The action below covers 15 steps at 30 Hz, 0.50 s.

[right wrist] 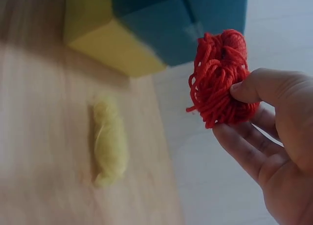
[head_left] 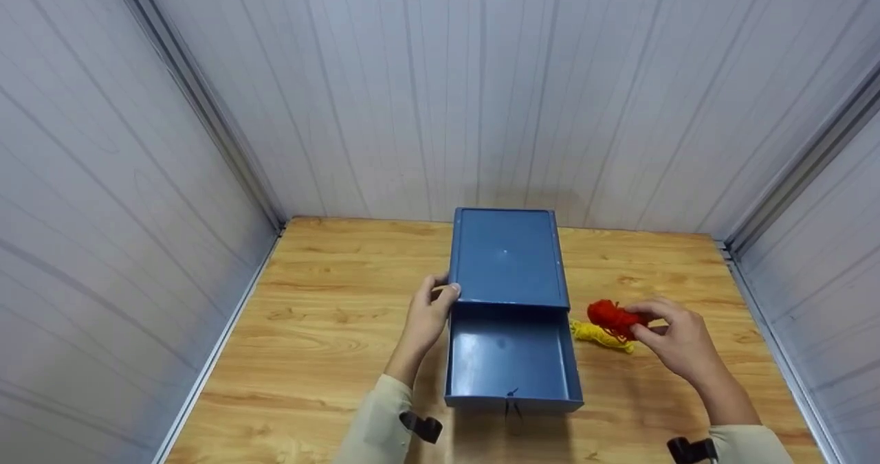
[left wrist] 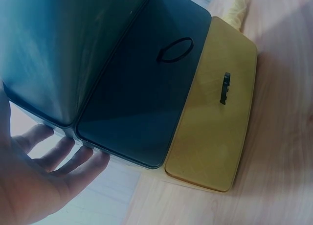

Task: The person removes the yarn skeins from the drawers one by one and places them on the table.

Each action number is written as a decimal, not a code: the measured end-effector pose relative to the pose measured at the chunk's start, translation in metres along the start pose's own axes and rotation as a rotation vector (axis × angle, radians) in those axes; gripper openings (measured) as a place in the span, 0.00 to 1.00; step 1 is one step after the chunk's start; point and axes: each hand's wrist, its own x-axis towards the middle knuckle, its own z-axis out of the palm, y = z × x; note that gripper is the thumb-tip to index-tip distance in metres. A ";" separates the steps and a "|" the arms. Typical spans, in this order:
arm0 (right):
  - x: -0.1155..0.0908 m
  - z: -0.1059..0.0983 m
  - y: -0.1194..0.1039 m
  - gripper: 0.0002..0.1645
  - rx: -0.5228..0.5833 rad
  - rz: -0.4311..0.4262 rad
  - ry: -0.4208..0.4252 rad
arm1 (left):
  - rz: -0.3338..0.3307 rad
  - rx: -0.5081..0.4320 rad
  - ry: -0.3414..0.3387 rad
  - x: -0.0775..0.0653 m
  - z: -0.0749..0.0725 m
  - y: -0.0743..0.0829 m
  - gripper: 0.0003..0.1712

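Two hands are at work, and we start with the one that grips. Our right hand (head_left: 677, 344) pinches a red yarn bundle (head_left: 614, 317) between thumb and curled fingers; the right wrist view shows the thumb pressed over the strands and the bundle lifted off the wood. Our left hand (head_left: 427, 313) grasps nothing — its fingers lie straight and flat against the left side of the blue box (head_left: 507, 258), at the corner where the drawer comes out.

That open drawer (head_left: 509, 364) lies to the left of the red bundle, just beside it, and it is the right hand that is nearer to the yarn. The drawer's long axis runs near to far, pulled toward us out of the box, and its floor shows bare. A small dark handle sits on its near front wall.

Just below the red bundle, a yellow yarn bundle (head_left: 600, 335) lies on the wooden table (head_left: 330, 326), between the right hand and the drawer's right wall — close to that wall, though we cannot tell whether it touches. Pale panelled walls close in the table on the left, right and far sides.
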 end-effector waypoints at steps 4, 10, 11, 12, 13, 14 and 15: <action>-0.003 -0.003 0.019 0.16 -0.052 0.048 0.012 | 0.001 0.007 -0.006 0.000 0.000 -0.001 0.25; -0.005 -0.009 0.046 0.16 -0.110 0.089 0.039 | 0.005 0.011 -0.003 0.001 0.000 -0.002 0.25; -0.006 -0.009 0.051 0.16 -0.120 0.093 0.042 | 0.003 0.011 0.001 0.001 0.000 -0.002 0.25; -0.007 -0.009 0.055 0.16 -0.129 0.100 0.045 | -0.001 0.013 0.005 0.001 0.000 -0.002 0.24; -0.008 -0.009 0.059 0.16 -0.134 0.108 0.048 | -0.003 0.018 0.006 0.001 0.000 -0.002 0.24; -0.009 -0.009 0.062 0.16 -0.137 0.114 0.047 | -0.005 0.020 0.006 0.001 0.000 -0.003 0.24; -0.010 -0.008 0.066 0.16 -0.137 0.121 0.044 | -0.007 0.023 0.006 0.001 0.000 -0.003 0.24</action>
